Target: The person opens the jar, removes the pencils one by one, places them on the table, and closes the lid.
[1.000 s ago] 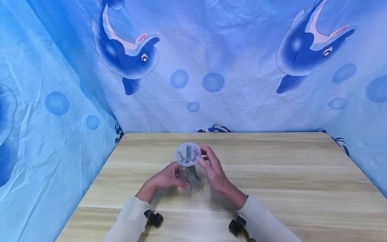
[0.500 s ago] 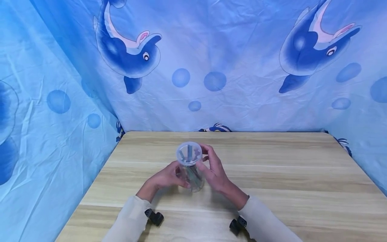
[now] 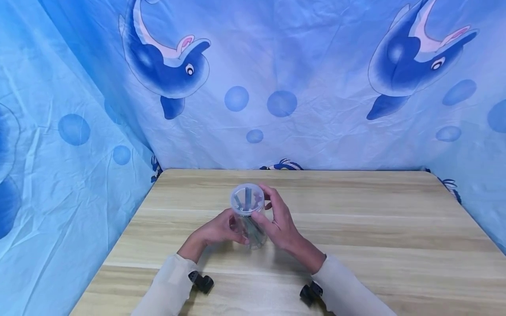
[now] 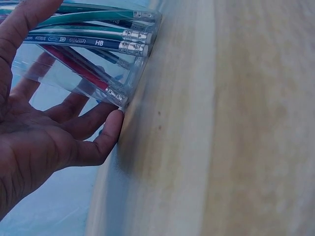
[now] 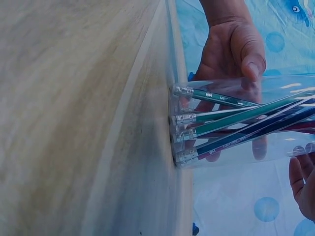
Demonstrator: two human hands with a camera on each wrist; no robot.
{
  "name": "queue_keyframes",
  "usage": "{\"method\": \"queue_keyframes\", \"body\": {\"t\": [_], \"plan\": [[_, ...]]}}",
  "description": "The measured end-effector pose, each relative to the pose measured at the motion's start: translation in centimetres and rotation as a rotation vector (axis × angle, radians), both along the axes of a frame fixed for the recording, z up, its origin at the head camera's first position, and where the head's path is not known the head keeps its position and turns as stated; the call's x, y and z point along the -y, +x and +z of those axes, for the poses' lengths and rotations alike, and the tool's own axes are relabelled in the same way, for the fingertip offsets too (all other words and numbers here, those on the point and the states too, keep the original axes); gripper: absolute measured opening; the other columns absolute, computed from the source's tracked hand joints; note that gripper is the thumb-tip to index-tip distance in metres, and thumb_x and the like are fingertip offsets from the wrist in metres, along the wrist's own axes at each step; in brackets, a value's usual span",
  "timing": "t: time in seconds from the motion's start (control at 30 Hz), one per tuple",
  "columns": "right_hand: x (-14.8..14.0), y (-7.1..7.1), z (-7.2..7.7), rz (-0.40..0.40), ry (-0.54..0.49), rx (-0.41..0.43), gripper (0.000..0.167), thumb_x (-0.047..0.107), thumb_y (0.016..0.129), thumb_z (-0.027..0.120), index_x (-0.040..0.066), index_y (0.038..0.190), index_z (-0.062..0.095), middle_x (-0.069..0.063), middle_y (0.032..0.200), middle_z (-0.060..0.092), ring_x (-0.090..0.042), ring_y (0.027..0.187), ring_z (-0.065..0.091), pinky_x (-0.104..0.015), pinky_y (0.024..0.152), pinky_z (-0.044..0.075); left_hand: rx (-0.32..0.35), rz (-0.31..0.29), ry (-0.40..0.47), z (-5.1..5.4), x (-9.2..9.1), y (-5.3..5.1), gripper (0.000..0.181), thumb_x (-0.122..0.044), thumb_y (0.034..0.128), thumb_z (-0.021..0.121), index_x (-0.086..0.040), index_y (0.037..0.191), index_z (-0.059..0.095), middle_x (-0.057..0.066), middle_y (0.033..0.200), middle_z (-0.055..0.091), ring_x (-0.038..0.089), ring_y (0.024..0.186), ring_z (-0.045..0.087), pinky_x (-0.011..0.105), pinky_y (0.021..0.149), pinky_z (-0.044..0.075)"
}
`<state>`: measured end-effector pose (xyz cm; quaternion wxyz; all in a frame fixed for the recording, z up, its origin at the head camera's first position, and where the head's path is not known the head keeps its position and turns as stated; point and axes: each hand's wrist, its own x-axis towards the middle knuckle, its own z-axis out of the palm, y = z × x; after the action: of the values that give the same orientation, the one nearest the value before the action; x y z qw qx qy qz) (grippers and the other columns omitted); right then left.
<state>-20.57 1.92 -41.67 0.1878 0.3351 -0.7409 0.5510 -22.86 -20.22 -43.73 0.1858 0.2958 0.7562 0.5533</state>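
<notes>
A clear plastic jar [image 3: 256, 239] stands upright on the wooden table, closed by a translucent round lid [image 3: 247, 198]. Inside lean several pencils [image 4: 93, 43], green, dark blue and red, their metal eraser ends down at the jar's base. My left hand [image 3: 219, 228] holds the jar low on its left side, thumb in front and the other fingers behind. On the opposite side, my right hand [image 3: 280, 220] grips around the lid and upper jar, its thumb at the front of the rim. The right wrist view shows only part of the right hand [image 5: 306, 184] at the edge.
Wood-grain tabletop [image 3: 375, 245] extends around the jar on all sides. Behind and to the left hangs a blue curtain [image 3: 324, 131] with dolphins and bubbles. Small black devices [image 3: 203, 283] sit at both wrists.
My right thumb has slid a little leftward along the front of the lid's rim. The left hand and the jar hold nearly the same place; the head view has shifted slightly.
</notes>
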Motion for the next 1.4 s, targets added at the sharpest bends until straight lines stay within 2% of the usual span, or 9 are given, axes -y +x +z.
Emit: {"method": "queue_keyframes", "body": {"t": [0.27, 0.53, 0.73, 0.97, 1.1, 1.2, 1.4], "plan": [[-0.16, -0.11, 0.15, 0.007, 0.012, -0.052, 0.061, 0.041, 0.099, 0.053, 0.007, 0.148, 0.038, -0.004, 0.124, 0.056, -0.02, 0.107, 0.054, -0.04, 0.082, 0.047, 0.017, -0.01, 0.022, -0.03, -0.05, -0.04, 0.078, -0.004, 0.0719, 0.086, -0.013, 0.14, 0.05, 0.006, 0.137, 0.054, 0.026, 0.123, 0.046, 0.048, 0.102, 0.034], [-0.28, -0.16, 0.29, 0.01, 0.036, -0.04, 0.057, 0.034, 0.099, 0.051, 0.014, 0.151, 0.037, -0.005, 0.125, 0.054, -0.02, 0.108, 0.053, -0.042, 0.083, 0.047, 0.025, -0.024, 0.038, 0.14, 0.0, -0.1, 0.081, -0.004, 0.0707, 0.087, -0.015, 0.142, 0.049, 0.005, 0.138, 0.055, 0.026, 0.128, 0.047, 0.05, 0.106, 0.031], [-0.33, -0.27, 0.24, 0.024, 0.029, -0.037, 0.055, 0.028, 0.1, 0.046, 0.011, 0.151, 0.036, -0.006, 0.127, 0.053, -0.021, 0.11, 0.052, -0.044, 0.083, 0.046, 0.026, -0.017, 0.025, 0.16, 0.02, -0.08, 0.082, -0.004, 0.071, 0.087, -0.015, 0.143, 0.048, 0.005, 0.139, 0.053, 0.026, 0.127, 0.046, 0.049, 0.105, 0.033], [-0.21, -0.27, -0.05, 0.026, -0.004, -0.053, 0.049, 0.017, 0.1, 0.043, 0.009, 0.148, 0.036, -0.009, 0.131, 0.054, -0.024, 0.113, 0.053, -0.044, 0.085, 0.046, 0.029, -0.014, 0.02, 0.06, 0.01, -0.04, 0.082, -0.004, 0.0712, 0.087, -0.012, 0.143, 0.048, 0.01, 0.141, 0.051, 0.027, 0.129, 0.045, 0.05, 0.107, 0.032], [-0.16, -0.25, -0.2, 0.025, -0.021, -0.05, 0.049, 0.013, 0.098, 0.042, 0.007, 0.147, 0.037, -0.011, 0.131, 0.054, -0.027, 0.113, 0.053, -0.046, 0.086, 0.046, 0.033, -0.01, 0.019, -0.04, 0.01, -0.05, 0.082, -0.003, 0.0701, 0.087, -0.013, 0.142, 0.049, 0.008, 0.141, 0.052, 0.026, 0.13, 0.045, 0.05, 0.107, 0.031], [-0.11, -0.32, -0.12, 0.027, -0.031, -0.046, 0.05, 0.017, 0.097, 0.045, 0.005, 0.146, 0.037, -0.012, 0.13, 0.055, -0.027, 0.113, 0.054, -0.045, 0.085, 0.046, 0.031, -0.004, 0.024, -0.01, 0.0, -0.09, 0.081, -0.002, 0.0698, 0.088, -0.013, 0.141, 0.05, 0.006, 0.139, 0.053, 0.026, 0.129, 0.045, 0.049, 0.107, 0.031], [-0.11, -0.22, 0.15, 0.009, -0.01, -0.01, 0.061, 0.039, 0.097, 0.052, 0.005, 0.146, 0.036, -0.01, 0.127, 0.056, -0.022, 0.112, 0.052, -0.04, 0.083, 0.045, 0.04, -0.018, 0.045, 0.2, -0.11, -0.12, 0.08, -0.001, 0.0709, 0.086, -0.011, 0.141, 0.049, 0.006, 0.139, 0.054, 0.026, 0.13, 0.045, 0.051, 0.109, 0.03]]}}
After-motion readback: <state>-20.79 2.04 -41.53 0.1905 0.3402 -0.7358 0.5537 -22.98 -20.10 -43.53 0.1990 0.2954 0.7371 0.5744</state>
